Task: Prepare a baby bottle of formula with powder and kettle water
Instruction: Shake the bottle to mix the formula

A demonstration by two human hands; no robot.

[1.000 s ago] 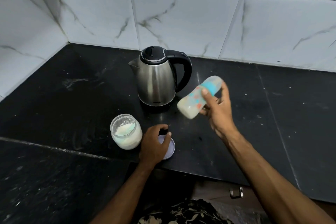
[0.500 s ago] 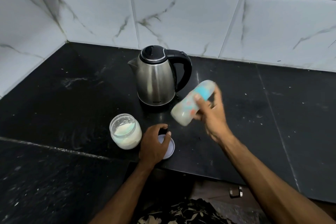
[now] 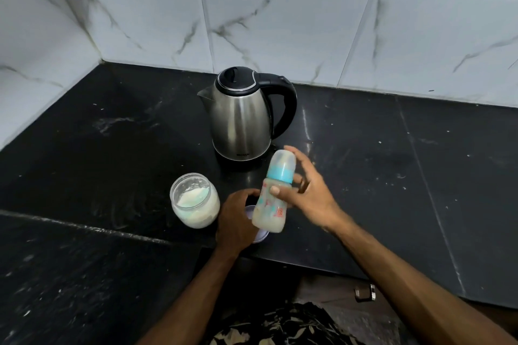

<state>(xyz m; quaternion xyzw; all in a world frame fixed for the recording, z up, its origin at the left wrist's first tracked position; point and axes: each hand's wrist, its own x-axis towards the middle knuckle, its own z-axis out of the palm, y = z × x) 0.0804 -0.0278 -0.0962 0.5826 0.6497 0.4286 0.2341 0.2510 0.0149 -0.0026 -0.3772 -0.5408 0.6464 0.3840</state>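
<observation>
My right hand (image 3: 311, 199) grips a capped baby bottle (image 3: 273, 196) with a blue collar and cloudy white liquid inside, nearly upright above the counter. Just below and left of it, my left hand (image 3: 234, 221) rests on a pale lid (image 3: 262, 237) lying on the black counter (image 3: 392, 176). An open glass jar of white powder (image 3: 194, 200) stands left of that hand. The steel kettle (image 3: 241, 117) with a black handle and shut lid sits behind, near the wall.
White marble-look tiles line the back and left walls, meeting in a corner at the far left. A lower dark ledge (image 3: 70, 274) runs along the front left. The counter's front edge lies just behind my forearms.
My right hand has swung the bottle from a tilted, sideways pose near the kettle down and left to nearly upright, over my left hand. My left hand stayed on the lid.
</observation>
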